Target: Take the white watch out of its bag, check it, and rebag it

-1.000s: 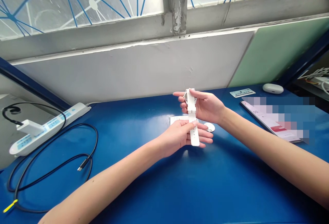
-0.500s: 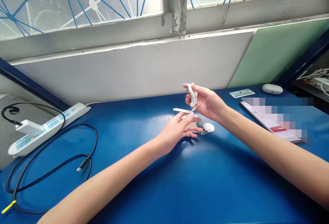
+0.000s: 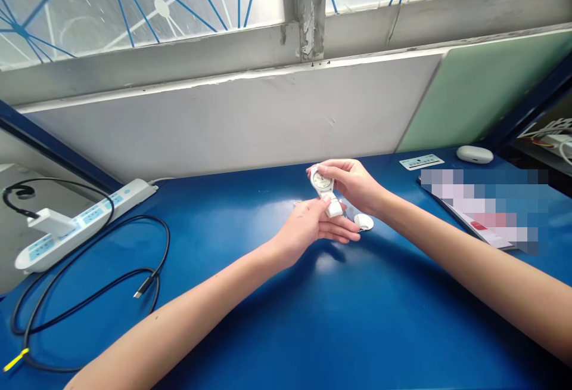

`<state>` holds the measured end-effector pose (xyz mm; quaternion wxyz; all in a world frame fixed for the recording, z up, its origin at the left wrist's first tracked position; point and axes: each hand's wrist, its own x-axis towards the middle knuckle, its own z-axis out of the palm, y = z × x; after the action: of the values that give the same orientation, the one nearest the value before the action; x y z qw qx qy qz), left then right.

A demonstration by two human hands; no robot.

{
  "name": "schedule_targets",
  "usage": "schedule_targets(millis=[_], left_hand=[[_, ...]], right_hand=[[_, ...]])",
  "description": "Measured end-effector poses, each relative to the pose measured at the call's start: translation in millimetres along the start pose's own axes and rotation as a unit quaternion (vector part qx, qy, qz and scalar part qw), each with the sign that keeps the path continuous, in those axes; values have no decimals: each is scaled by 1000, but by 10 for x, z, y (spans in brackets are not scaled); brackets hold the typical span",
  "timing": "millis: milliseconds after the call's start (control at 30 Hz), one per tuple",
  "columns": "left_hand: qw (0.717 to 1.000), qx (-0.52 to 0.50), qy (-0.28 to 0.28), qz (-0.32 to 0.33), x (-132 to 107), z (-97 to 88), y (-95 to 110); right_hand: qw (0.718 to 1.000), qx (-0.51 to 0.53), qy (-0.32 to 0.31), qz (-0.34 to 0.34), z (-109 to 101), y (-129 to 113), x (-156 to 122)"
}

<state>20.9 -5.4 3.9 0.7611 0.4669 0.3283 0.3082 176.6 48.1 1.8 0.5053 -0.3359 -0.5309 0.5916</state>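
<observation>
Both my hands meet over the middle of the blue table, holding a white wristwatch between them. My right hand pinches the round watch case, dial turned towards me. My left hand grips the white strap just below the case with thumb and fingers. A small white round disc lies on the table right beside my hands, and part of a clear wrapper shows under them.
A white power strip with a plugged adapter lies at the far left, with a black cable looped in front of it. On the right lie a white card, a white earbud case and a blurred-out flat item.
The watch, held strap-up and edge-on before, has been turned and lowered so its dial faces me. My left hand has closed on the strap and my right hand has come down.
</observation>
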Motion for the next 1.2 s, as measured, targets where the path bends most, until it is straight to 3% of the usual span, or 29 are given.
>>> schedule_targets(millis=[433, 533, 700, 900, 1067, 1200], left_hand=[[1000, 9, 5, 9, -21, 15, 3], [1000, 12, -18, -5, -28, 25, -3], [998, 9, -42, -42, -29, 6, -34], [997, 1, -49, -57, -20, -20, -50], [998, 1, -32, -62, -25, 2, -53], [996, 7, -53, -73, -36, -5, -58]], right_hand=[[999, 25, -2, 37, 61, -29, -33], [992, 70, -33, 103, 61, -75, -40], [949, 177, -140, 220, 22, -182, -46], [945, 196, -179, 190, -13, -276, -65], [956, 160, -179, 171, 11, -292, -82], [953, 158, -184, 180, 16, -270, -76]])
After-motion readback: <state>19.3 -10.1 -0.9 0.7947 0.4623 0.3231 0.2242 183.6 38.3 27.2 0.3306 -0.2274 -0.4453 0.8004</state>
